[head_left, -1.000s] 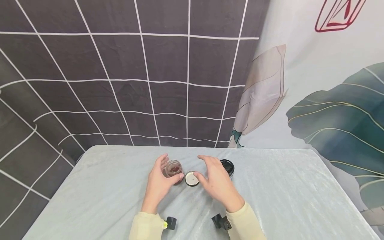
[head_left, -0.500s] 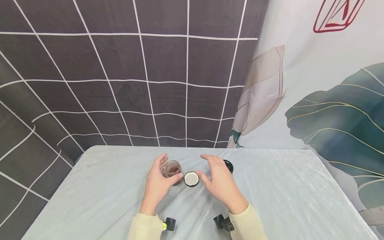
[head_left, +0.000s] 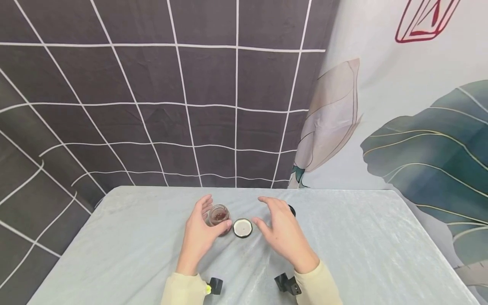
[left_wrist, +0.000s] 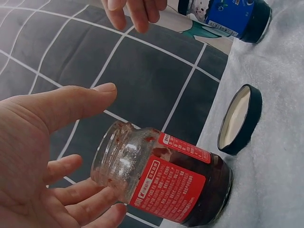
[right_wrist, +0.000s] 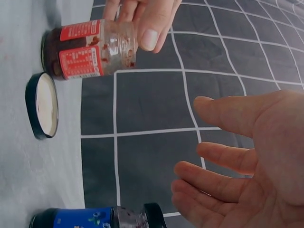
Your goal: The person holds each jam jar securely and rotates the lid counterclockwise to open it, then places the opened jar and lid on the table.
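Observation:
An uncapped glass jar (left_wrist: 175, 175) with a red label stands on the cloth, dark red contents low inside and smears near its mouth. My left hand (head_left: 202, 231) is spread about it; in the left wrist view the thumb stands off the glass while fingertips are right at its neck. Beside the jar, a black-rimmed lid (head_left: 242, 228) lies with its pale inside up. My right hand (head_left: 284, 233), palm inward and fingers loosely spread, hovers right of the lid, holding nothing. Behind it stands a second jar (right_wrist: 85, 218), blue-labelled and black-capped, mostly hidden in the head view.
A pale grey plush cloth covers the table (head_left: 381, 245). Behind it hangs a dark curtain (head_left: 152, 106) with a white grid, and to the right a white curtain (head_left: 381, 84) with leaf prints.
My right hand has shifted a little to the right, off the lid, and now covers more of the black-capped jar. My left hand stays about the red-labelled jar.

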A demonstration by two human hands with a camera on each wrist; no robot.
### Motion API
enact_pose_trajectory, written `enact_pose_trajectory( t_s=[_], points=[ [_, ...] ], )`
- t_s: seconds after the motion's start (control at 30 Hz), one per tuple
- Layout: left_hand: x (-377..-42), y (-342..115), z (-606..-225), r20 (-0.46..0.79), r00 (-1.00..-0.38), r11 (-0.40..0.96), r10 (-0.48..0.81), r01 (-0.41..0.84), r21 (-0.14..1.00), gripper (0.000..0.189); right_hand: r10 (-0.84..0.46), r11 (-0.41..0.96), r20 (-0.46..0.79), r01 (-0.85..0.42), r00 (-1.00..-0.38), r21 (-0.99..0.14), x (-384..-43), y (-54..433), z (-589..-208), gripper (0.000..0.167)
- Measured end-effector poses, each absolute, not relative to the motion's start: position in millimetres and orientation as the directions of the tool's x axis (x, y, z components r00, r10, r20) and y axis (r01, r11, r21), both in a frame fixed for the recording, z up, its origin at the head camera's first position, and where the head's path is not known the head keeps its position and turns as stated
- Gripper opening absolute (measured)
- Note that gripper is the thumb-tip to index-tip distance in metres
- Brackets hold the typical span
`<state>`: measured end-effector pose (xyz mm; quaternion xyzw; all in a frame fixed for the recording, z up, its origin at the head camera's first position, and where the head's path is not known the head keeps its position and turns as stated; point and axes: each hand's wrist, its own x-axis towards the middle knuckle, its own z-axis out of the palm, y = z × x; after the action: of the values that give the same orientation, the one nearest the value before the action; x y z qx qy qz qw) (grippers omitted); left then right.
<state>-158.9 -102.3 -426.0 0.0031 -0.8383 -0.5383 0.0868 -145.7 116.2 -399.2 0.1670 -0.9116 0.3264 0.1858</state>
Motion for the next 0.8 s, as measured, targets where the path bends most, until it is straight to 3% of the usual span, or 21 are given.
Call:
enact_pose_trajectory(
  t_s=[0.8],
  points=[
    [-151, -96, -413, 0.170, -0.980, 0.431, -0.108, 0.108, 0.896, 0.081, -0.162, 0.731, 0.426, -0.398, -0.890, -0.555, -141, 135, -392, 0.050]
  ],
)
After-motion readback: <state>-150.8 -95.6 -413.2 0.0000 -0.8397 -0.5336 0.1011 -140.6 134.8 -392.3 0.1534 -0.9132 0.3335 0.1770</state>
